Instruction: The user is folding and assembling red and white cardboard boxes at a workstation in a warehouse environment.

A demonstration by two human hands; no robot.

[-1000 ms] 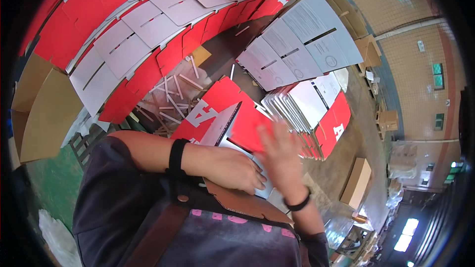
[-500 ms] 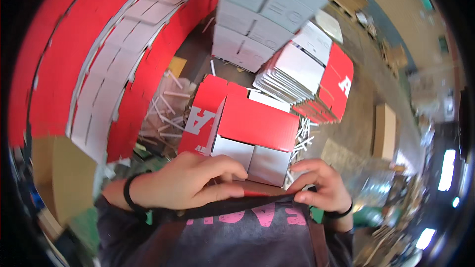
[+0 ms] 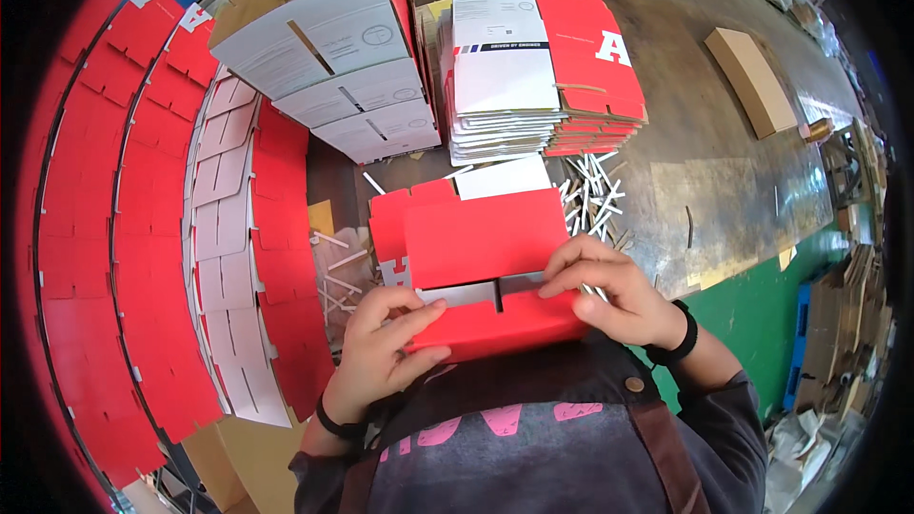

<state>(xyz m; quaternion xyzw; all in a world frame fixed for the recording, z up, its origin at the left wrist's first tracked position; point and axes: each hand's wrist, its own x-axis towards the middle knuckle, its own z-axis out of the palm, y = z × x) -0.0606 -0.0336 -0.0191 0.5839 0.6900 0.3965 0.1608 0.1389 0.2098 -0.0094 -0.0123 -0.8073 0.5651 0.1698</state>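
Note:
A red and white cardboard box is in front of my body, its far red top flap slanting and its near red flap folded up toward it. Through the slot between the two flaps, pale inner flaps show. My left hand pinches the near flap at its left end, thumb and fingertips on the red card. At the right end, my right hand has its fingers over the flap's edge and its thumb on the near face. Beneath the box lies a flat red and white carton.
Behind stands a pile of flat red and white cartons. Left of it are stacked white boxes. Rows of red boxes wall the left side. White strips litter the surface, and a long brown box lies farther right.
The near red flap has come up over most of the pale inner flaps. Both hands have moved with it, and my view has turned, shifting the surroundings.

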